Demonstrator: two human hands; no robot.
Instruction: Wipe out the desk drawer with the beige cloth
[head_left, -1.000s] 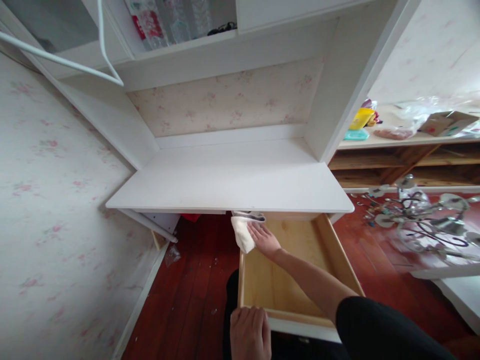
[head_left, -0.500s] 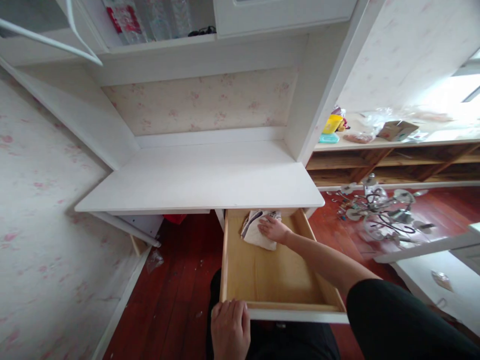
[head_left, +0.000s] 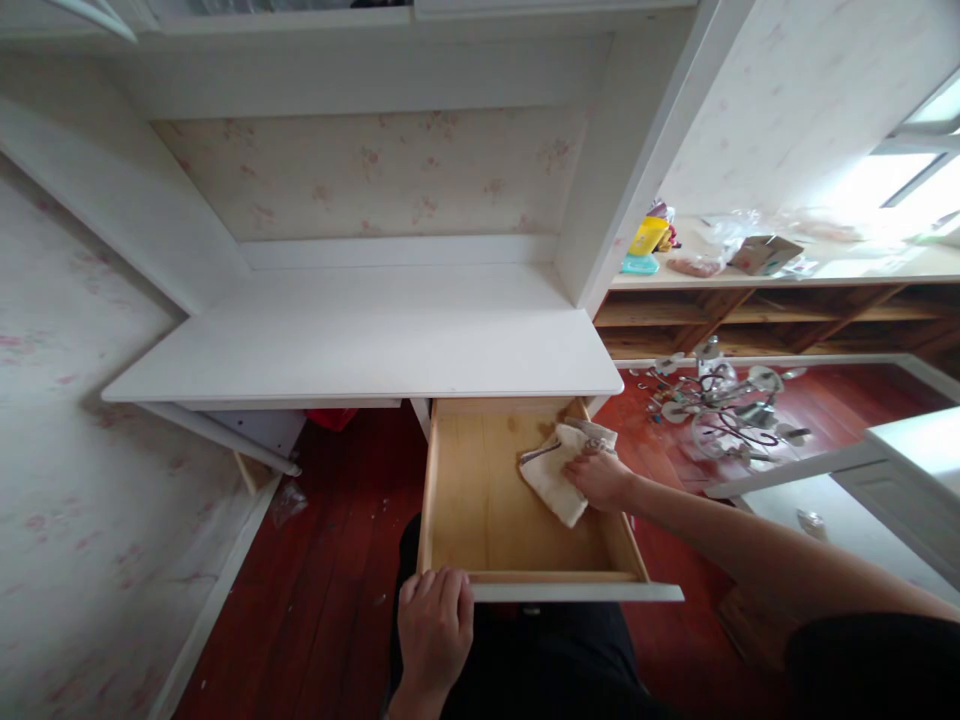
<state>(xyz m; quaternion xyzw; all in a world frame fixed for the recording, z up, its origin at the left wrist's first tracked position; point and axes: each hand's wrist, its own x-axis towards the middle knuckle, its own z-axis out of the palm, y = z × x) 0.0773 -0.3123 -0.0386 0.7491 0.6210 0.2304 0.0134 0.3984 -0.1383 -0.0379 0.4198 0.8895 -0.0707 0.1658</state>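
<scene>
Two hands are at work, and I go through the scene from the biggest thing down. The white desk [head_left: 360, 350] fills the middle of my view, its top bare, and the edge of that top overhangs the back of the pulled-out wooden drawer [head_left: 480, 500]. I judge that overhang the first hazard: if the wiping hand goes deeper, the knuckles could knock the underside of the desk. The drawer juts out over the red floor [head_left: 337, 560] toward the dark-clad lap; leaning on its front could strain the runners or tip it, as I read it. My left hand [head_left: 433, 630] is curled over the front left corner of the drawer, clasping the edge and bracing it. If that drawer slid inward, those fingers could be pinched. My right hand [head_left: 600, 478] presses down on the cream cloth [head_left: 553, 478], fingers spread flat rather than clenched, at the right wall of the drawer near the back. The cloth lies bunched there and might snag on the corner.
</scene>
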